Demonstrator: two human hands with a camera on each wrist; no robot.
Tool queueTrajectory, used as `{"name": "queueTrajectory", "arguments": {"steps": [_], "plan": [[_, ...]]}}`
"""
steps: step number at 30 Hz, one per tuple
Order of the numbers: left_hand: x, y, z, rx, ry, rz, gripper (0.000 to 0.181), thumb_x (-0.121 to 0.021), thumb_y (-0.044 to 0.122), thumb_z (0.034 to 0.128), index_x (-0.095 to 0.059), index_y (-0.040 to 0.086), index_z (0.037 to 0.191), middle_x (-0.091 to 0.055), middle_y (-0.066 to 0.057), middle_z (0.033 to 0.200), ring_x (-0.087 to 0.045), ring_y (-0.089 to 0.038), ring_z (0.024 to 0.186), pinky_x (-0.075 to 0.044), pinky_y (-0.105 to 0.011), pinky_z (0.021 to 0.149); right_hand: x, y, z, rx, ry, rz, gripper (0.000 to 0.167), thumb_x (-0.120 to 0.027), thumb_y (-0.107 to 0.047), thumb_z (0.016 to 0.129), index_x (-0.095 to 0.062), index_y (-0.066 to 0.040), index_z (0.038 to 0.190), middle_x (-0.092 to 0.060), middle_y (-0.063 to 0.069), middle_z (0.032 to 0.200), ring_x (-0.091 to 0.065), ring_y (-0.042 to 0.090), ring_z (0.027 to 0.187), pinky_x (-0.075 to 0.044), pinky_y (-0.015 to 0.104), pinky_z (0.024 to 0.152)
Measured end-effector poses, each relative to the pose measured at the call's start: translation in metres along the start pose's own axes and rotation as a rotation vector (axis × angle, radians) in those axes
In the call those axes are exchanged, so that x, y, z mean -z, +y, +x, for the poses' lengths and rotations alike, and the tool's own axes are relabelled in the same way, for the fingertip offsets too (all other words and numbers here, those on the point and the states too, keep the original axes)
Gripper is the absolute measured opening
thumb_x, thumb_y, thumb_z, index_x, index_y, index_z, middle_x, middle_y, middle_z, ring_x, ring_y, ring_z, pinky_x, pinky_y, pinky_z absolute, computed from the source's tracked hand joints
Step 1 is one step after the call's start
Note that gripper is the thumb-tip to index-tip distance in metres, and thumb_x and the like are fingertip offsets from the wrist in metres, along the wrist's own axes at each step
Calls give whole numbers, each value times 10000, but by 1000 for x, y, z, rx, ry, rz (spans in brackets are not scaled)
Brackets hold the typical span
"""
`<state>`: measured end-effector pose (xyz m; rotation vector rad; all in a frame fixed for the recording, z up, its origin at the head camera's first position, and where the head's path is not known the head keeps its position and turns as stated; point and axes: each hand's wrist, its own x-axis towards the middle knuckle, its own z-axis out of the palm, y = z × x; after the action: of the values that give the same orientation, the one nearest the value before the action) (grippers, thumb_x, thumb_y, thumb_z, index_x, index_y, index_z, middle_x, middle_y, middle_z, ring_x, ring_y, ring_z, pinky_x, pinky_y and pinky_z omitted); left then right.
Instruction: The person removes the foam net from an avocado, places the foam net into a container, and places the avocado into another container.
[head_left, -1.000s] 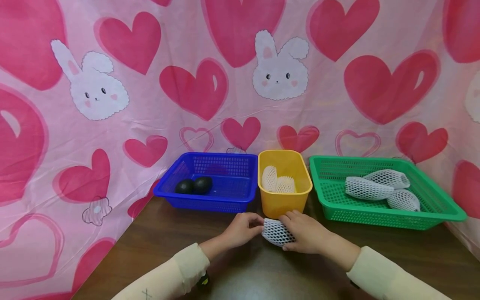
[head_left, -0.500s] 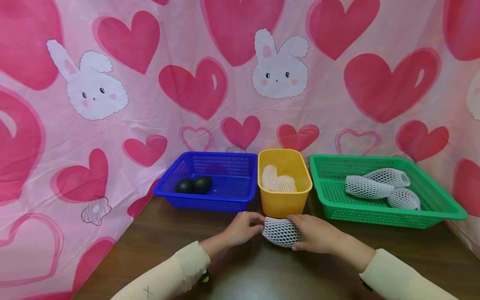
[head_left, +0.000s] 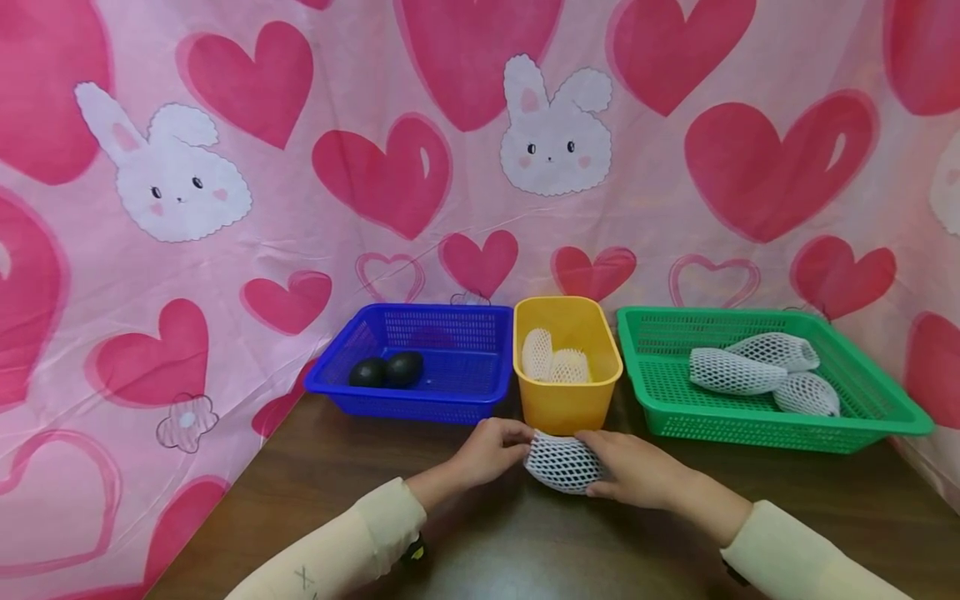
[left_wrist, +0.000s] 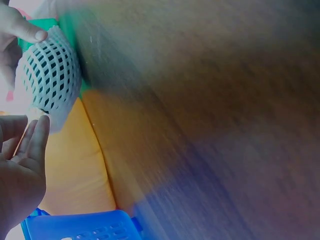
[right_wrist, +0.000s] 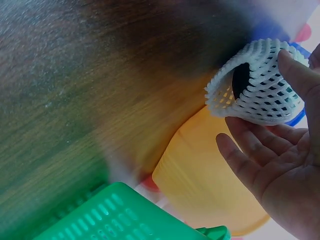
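Note:
A white foam net sleeve (head_left: 566,464) with a dark object inside lies between both hands, just in front of the yellow bin (head_left: 567,404). The left hand (head_left: 486,454) pinches its left end between thumb and fingers. Around its right end the right hand (head_left: 637,471) has its thumb and fingers curled. In the right wrist view, the net (right_wrist: 270,85) has an open end showing the dark surface within. The left wrist view shows the net (left_wrist: 52,70) stretched between the two hands.
At the left, a blue basket (head_left: 465,367) holds two dark oval objects (head_left: 405,368). Pale foam nets (head_left: 537,354) lie in the yellow bin. On the right stands a green basket (head_left: 660,379) with three net-covered objects (head_left: 735,372). A heart-and-rabbit cloth hangs behind.
The right hand has shifted right along the net, so more of the net and its dark contents shows. The left hand has stayed at the net's left end, nearly still.

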<state>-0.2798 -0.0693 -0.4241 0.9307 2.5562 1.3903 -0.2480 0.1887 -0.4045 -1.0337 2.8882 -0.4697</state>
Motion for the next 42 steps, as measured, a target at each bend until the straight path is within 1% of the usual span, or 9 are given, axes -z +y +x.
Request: {"name": "queueTrajectory", "arguments": {"steps": [7,10,14,17,22,25,30,34,42], "plan": [[-2,-2,4,17,-66,-16,212,-655,-18,890,-708,1,1095,-710,-52,1014,-649,-94,879,-520,-224,781,-1,0,1,-15,-13,6,696,-819,-324,783,-498,-12,1316,-596,84,1210,-585,231,1024,-481,473,919],[-3,-4,5,42,-102,-33,226,-665,-20,881,-695,-16,1105,-707,-66,1001,-652,-106,858,-524,-218,750,-1,-1,1,-14,-12,4,692,-819,-313,784,-496,-17,1320,-593,86,1220,-584,230,1035,-478,472,924],[-3,-5,7,83,-142,-97,269,-678,-35,866,-674,-37,1135,-701,-82,1022,-656,-129,887,-530,-225,752,-1,-1,2,-10,-13,10,695,-818,-306,786,-491,-15,1326,-590,93,1231,-583,237,1047,-474,478,930],[-3,-6,8,96,-171,-145,309,-683,-71,844,-662,-44,1151,-696,-97,1042,-658,-145,914,-537,-250,764,-2,-1,2,-3,-11,11,703,-815,-302,789,-482,-12,1336,-585,94,1238,-579,238,1056,-470,478,937],[-6,-9,12,136,-209,-184,345,-696,-100,812,-653,-38,1148,-691,-99,1070,-659,-154,946,-537,-271,787,-3,0,3,7,-7,1,708,-811,-300,796,-472,-15,1349,-579,88,1245,-574,229,1068,-467,465,944],[-8,-11,15,146,-223,-176,344,-691,-100,810,-651,-22,1143,-691,-80,1073,-650,-134,943,-529,-261,799,-4,1,3,8,-5,3,708,-813,-297,794,-473,-11,1345,-584,91,1235,-578,231,1059,-470,469,937],[-12,-12,17,108,-240,-166,330,-674,-130,780,-645,-30,1093,-687,-65,1039,-623,-89,900,-505,-224,794,-3,0,2,2,-12,16,701,-811,-307,795,-473,-16,1336,-591,89,1214,-586,230,1033,-479,471,922],[-15,-12,19,90,-241,-152,309,-664,-143,762,-635,-39,1051,-676,-49,1004,-601,-68,878,-494,-207,769,-3,0,1,22,-6,19,693,-809,-311,797,-471,-11,1321,-594,93,1198,-590,236,1018,-485,474,909],[-19,-8,20,117,-233,-112,324,-691,-133,746,-643,12,1032,-641,41,909,-568,-48,806,-464,-196,743,-4,1,1,47,10,20,673,-815,-287,796,-471,-18,1307,-594,77,1179,-589,222,1007,-492,457,897]]}}
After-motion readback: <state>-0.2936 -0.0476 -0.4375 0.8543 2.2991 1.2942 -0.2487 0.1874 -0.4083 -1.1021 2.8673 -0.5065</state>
